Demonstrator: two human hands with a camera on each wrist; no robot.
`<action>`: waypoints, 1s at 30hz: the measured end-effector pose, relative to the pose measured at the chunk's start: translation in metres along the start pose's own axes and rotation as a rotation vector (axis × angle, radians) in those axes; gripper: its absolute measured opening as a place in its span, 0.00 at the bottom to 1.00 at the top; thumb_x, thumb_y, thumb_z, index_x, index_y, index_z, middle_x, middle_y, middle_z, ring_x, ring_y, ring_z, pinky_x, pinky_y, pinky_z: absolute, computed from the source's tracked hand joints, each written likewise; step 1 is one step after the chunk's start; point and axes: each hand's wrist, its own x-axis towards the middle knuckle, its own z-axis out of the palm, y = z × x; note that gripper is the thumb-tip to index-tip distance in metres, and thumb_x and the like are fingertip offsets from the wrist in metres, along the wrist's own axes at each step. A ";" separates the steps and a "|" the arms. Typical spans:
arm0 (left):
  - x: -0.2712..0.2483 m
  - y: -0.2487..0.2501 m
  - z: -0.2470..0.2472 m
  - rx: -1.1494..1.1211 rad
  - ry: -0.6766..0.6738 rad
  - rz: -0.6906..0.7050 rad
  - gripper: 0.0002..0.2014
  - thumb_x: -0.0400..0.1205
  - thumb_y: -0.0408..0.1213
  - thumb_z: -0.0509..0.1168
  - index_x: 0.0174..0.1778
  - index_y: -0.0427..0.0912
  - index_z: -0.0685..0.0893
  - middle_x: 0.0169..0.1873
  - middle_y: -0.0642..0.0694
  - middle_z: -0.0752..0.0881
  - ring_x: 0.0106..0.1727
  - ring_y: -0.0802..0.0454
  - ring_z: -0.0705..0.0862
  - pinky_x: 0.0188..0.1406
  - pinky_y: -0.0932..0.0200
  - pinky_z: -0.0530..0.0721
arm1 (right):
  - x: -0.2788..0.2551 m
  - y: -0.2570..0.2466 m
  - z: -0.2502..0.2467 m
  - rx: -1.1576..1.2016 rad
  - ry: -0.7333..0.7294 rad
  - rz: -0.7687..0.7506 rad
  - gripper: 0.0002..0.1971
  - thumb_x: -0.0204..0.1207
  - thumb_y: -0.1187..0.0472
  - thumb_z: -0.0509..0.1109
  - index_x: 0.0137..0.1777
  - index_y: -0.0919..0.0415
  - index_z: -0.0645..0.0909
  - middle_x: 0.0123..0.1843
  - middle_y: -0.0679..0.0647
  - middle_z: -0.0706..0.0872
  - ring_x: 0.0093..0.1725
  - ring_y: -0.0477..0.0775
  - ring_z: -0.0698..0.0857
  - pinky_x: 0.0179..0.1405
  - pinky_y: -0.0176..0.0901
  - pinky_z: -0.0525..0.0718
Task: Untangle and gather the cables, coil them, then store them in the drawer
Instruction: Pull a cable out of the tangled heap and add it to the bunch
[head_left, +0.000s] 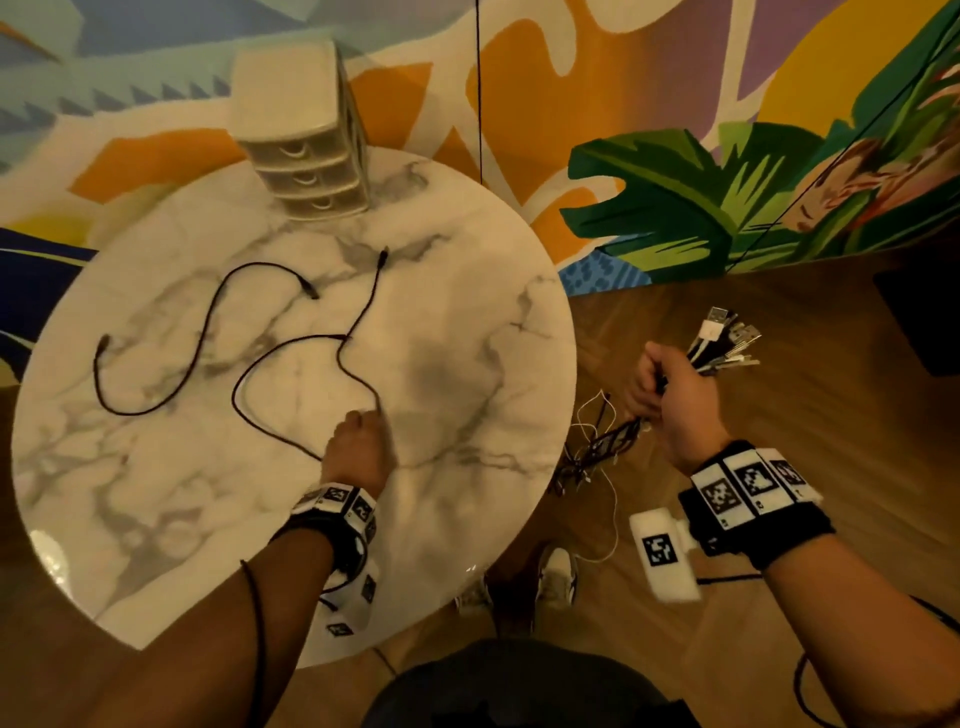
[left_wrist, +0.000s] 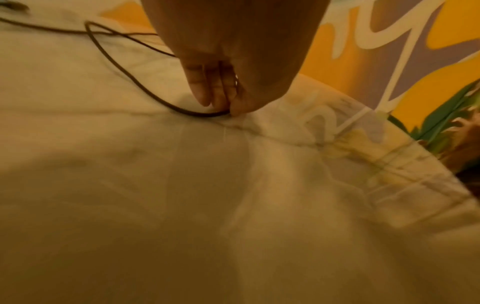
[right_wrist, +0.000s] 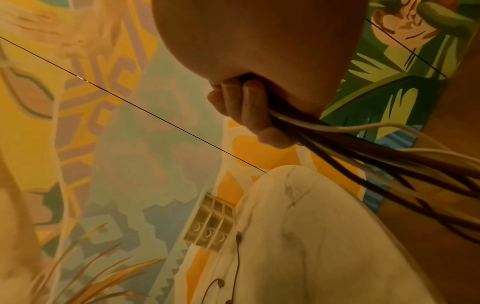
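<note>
Two dark cables lie on the round marble table (head_left: 467, 291). The longer cable (head_left: 358, 332) winds from a plug near the drawer unit down to my left hand (head_left: 358, 431), which pinches it against the tabletop; the left wrist view shows the cable (left_wrist: 155, 96) ending at my pinched fingertips (left_wrist: 228, 107). The shorter cable (head_left: 208, 322) curls apart at the left. My right hand (head_left: 670, 395) is off the table's right side and grips a bundle of black and white cables (head_left: 722, 343), plugs sticking up, tails (right_wrist: 389, 156) hanging down.
A small cream drawer unit (head_left: 306, 140) with its drawers closed stands at the table's far edge. Wooden floor lies right of the table, a painted wall behind. My shoes (head_left: 556, 577) stand near the table's front-right edge. A thin black line (head_left: 479, 88) hangs down behind the table.
</note>
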 end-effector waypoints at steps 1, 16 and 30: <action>-0.002 0.004 0.005 -0.049 0.003 0.042 0.16 0.77 0.33 0.65 0.60 0.33 0.77 0.56 0.34 0.79 0.57 0.33 0.79 0.55 0.44 0.78 | 0.000 0.003 0.003 -0.009 0.002 -0.004 0.23 0.84 0.58 0.52 0.25 0.60 0.62 0.15 0.48 0.62 0.16 0.49 0.60 0.20 0.38 0.64; 0.011 0.063 -0.013 -0.066 -0.109 0.117 0.24 0.82 0.53 0.59 0.68 0.40 0.69 0.61 0.40 0.79 0.59 0.38 0.80 0.54 0.48 0.78 | -0.015 0.036 0.037 -0.103 0.012 0.070 0.24 0.84 0.58 0.53 0.23 0.62 0.63 0.15 0.50 0.62 0.17 0.51 0.60 0.24 0.43 0.60; -0.041 0.095 -0.029 -0.202 -0.157 0.578 0.07 0.82 0.43 0.59 0.41 0.45 0.71 0.35 0.43 0.82 0.38 0.43 0.81 0.36 0.50 0.76 | -0.003 0.068 0.053 -0.123 -0.026 0.318 0.22 0.85 0.51 0.52 0.57 0.68 0.82 0.46 0.64 0.89 0.12 0.44 0.62 0.13 0.33 0.61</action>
